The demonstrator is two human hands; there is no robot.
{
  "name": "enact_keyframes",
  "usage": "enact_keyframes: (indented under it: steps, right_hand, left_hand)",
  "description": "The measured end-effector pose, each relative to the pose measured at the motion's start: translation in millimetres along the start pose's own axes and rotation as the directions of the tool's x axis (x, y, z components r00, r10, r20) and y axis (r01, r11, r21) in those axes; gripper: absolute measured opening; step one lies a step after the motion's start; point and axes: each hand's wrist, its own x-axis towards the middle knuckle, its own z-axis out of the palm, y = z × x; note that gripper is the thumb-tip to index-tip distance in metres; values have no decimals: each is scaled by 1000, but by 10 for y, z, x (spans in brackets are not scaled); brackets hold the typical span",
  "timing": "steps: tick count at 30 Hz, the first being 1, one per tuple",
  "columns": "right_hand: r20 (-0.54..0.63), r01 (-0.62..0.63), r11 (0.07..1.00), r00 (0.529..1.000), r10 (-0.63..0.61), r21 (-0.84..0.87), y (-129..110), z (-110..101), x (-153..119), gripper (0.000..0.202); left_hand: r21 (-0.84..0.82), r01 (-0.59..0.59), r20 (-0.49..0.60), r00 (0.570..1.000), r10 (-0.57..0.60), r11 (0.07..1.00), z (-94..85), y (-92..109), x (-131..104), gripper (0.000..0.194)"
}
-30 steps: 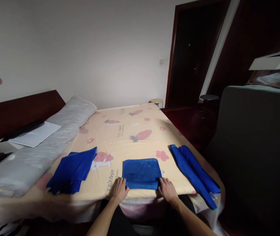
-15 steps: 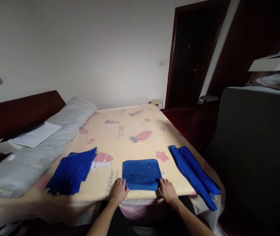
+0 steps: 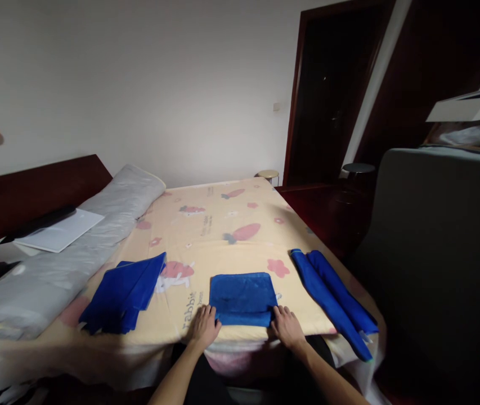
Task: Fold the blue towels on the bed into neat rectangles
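A blue towel (image 3: pixel 243 295) lies on the bed in front of me, its near edge folded over into a narrow strip. My left hand (image 3: pixel 206 325) grips the near left corner, fingers curled on the cloth. At the near right corner, my right hand (image 3: pixel 286 325) is closed on the towel the same way. To the left, more blue towels (image 3: pixel 124 295) lie flat in a loose, uneven stack. Two rolled blue towels (image 3: pixel 332 301) rest side by side along the right edge of the bed.
The bed (image 3: pixel 231 259) has a cream sheet with carrots and flowers. A rolled grey quilt (image 3: pixel 96 230) lies along the left side, with a white flat object (image 3: pixel 60 230) on it. Right of the bed stands a dark grey panel (image 3: pixel 438 236). Stools (image 3: pixel 268 174) stand beyond the far corner.
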Motion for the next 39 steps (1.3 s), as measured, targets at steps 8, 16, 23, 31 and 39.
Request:
enact_keyframes:
  steps: [8, 16, 23, 31, 39]
  right_hand:
    - [-11, -2, 1000, 1000, 2, -1, 3, 15, 0, 33]
    - [-6, -6, 1000, 1000, 6, 9, 1, 14, 8, 32]
    - [5, -13, 1000, 1000, 13, 7, -12, -32, 1, 31]
    - [4, -11, 1000, 1000, 11, 4, -18, -29, 4, 31]
    - [4, -6, 1000, 1000, 6, 9, -15, -24, 5, 33]
  left_hand:
    - [8, 1, 7, 1000, -1, 1000, -22, 2, -9, 39]
    - [14, 5, -3, 1000, -4, 1000, 53, -23, 13, 38]
    - [20, -9, -10, 1000, 9, 1000, 4, -13, 4, 36]
    - [30, 0, 15, 1000, 0, 1000, -23, -1, -4, 38]
    - [27, -4, 5, 1000, 3, 1000, -56, 13, -11, 37]
